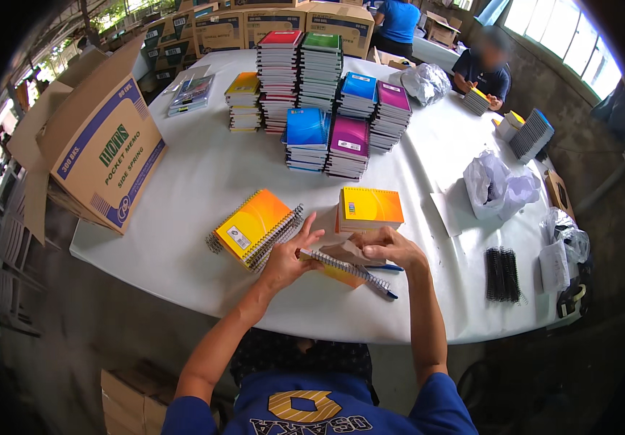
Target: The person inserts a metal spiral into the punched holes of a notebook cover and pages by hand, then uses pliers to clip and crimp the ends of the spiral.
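Near the table's front edge, my left hand (290,259) is closed on one end of a spiral notebook (338,274) with a yellow-orange cover, its wire binding uppermost. Bent fingers of my right hand (396,248) are at a brown sheet (345,251) beside the notebook's wire; it looks pinched, though the fingertips are partly hidden. Close to the notebook's right end lie a blue pen (387,267) and a blue-tipped tool (386,292). Left of my hands sits a pile of yellow-orange spiral notebooks (254,226). Just beyond my right hand stands a neat yellow notebook stack (372,206).
Tall stacks of red, green, blue and purple notebooks (319,109) fill the far middle. An open carton (106,148) stands at left. On the right are black wire coils (502,275) and a white plastic bag (497,185). A co-worker (482,69) handles notebooks at far right.
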### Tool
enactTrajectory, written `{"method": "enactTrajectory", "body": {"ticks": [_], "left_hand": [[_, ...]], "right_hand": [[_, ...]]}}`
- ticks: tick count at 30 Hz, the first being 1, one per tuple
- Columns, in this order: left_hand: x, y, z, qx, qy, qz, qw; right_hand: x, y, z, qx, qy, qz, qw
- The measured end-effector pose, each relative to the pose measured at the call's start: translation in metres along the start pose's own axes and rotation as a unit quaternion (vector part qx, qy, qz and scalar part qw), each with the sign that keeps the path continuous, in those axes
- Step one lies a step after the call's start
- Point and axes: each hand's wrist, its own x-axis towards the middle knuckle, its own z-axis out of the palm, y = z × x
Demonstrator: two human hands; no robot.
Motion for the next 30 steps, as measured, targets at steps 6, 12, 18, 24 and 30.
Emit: {"method": "enactTrajectory", "body": {"ticks": [6, 12, 18, 24, 30], "left_hand": [[0.0, -0.008, -0.003, -0.016, -0.013, 0.006, 1.0], [-0.002, -0.007, -0.012, -0.099, -0.072, -0.024, 0.992], [0.006, -0.015, -0.016, -0.084, -0.206, -0.015, 0.975], [-0.008, 0.002, -0.008, -0.101, -0.138, -0.035, 0.985], [-0.012, 0.01, 0.007, 0.107, 0.048, 0.124, 0.985]], "right_hand": [[0.018, -0.004, 0.015, -0.171, 0.047, 0.035, 0.984], [0.003, -0.015, 0.017, -0.135, 0.058, 0.037, 0.988], [-0.093, 0.022, -0.034, -0.186, 0.218, 0.087, 0.954], [-0.09, 0.052, 0.043, -0.448, 0.413, -0.024, 0.793], [-0.068, 0.066, 0.096, -0.49, 0.384, 0.005, 0.783]]}}
